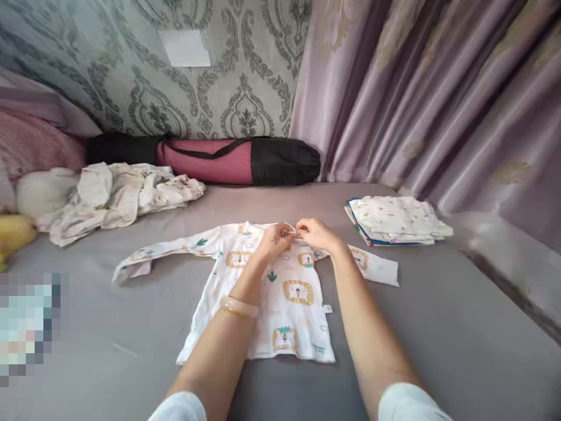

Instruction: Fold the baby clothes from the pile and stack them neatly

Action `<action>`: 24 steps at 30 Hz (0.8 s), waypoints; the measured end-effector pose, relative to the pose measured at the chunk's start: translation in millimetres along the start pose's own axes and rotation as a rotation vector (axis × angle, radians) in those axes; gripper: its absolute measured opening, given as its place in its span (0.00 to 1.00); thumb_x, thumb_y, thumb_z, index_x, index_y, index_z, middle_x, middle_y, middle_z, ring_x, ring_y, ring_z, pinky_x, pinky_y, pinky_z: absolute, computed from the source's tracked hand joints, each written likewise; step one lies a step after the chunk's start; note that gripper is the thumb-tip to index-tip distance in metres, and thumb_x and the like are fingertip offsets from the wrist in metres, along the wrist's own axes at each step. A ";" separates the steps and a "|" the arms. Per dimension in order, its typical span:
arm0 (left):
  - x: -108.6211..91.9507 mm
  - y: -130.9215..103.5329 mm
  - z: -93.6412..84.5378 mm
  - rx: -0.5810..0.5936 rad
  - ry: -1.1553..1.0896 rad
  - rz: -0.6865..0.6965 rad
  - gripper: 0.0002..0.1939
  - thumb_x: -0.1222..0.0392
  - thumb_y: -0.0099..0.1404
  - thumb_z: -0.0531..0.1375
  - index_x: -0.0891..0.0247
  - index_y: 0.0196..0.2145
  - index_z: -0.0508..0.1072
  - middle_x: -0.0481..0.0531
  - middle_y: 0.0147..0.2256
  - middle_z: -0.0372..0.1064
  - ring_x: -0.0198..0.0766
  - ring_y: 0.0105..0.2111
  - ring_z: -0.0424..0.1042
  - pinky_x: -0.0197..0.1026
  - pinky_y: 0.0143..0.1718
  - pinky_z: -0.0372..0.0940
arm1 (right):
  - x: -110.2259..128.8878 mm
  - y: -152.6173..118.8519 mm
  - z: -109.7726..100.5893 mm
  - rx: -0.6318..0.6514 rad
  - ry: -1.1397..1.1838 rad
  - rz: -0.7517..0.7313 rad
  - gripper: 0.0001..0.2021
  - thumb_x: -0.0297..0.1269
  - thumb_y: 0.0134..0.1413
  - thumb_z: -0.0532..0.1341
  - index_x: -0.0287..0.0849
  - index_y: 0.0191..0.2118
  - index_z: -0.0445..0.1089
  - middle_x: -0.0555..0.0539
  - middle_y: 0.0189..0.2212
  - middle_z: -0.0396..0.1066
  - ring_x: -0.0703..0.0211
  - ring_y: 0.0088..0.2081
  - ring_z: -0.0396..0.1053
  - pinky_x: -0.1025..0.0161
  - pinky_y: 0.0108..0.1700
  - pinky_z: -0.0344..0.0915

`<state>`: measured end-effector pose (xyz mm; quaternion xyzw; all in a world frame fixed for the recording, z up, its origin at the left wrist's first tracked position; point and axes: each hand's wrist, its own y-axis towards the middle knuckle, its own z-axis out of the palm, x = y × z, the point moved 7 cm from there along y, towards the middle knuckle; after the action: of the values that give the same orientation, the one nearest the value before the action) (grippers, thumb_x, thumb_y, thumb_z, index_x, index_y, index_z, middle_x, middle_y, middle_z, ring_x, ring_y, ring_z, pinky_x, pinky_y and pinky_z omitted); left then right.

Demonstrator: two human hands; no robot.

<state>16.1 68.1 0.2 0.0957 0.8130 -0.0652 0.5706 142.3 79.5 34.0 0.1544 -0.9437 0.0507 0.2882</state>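
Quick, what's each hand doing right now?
Left hand: closed, pinching the white long-sleeved lion-print fabric shirt at the neck.
Right hand: closed, pinching it there too.

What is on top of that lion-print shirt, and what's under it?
On the shirt, the left hand and right hand pinch the collar; the left forearm crosses its front. Grey sheet surrounds it; whatever lies directly underneath is covered.

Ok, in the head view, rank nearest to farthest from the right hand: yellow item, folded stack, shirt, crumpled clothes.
1. Shirt, neckline at the right hand.
2. Folded stack, to the right.
3. Crumpled clothes, to the left.
4. Yellow item, at the left edge.
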 end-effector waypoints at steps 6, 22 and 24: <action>-8.3 -3.0 4.6 0.078 0.005 0.079 0.05 0.63 0.58 0.56 0.66 0.32 0.71 0.44 0.18 0.64 0.30 0.19 0.61 0.31 0.23 0.56 | -5.6 -0.1 9.3 0.070 0.036 0.024 0.07 0.30 0.51 0.54 0.40 0.31 0.70 0.52 0.25 0.68 0.63 0.28 0.62 0.69 0.30 0.52; -9.3 -7.7 -0.1 0.004 -0.041 0.108 0.06 0.63 0.57 0.58 0.64 0.34 0.70 0.44 0.22 0.62 0.30 0.21 0.59 0.33 0.25 0.56 | -9.3 -1.6 10.1 0.126 0.156 0.037 0.05 0.29 0.48 0.56 0.39 0.29 0.69 0.55 0.21 0.62 0.66 0.25 0.57 0.69 0.28 0.51; -15.8 -9.5 -6.2 -0.106 0.094 0.188 0.06 0.65 0.56 0.59 0.63 0.34 0.70 0.47 0.29 0.65 0.33 0.27 0.64 0.35 0.30 0.59 | -7.7 -2.4 8.7 0.128 0.157 0.050 0.05 0.28 0.49 0.55 0.39 0.30 0.69 0.54 0.22 0.63 0.66 0.26 0.58 0.69 0.28 0.52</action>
<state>13.5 58.9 17.2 0.1441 0.8287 0.0364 0.5396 144.6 77.6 22.6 0.1446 -0.9165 0.1300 0.3496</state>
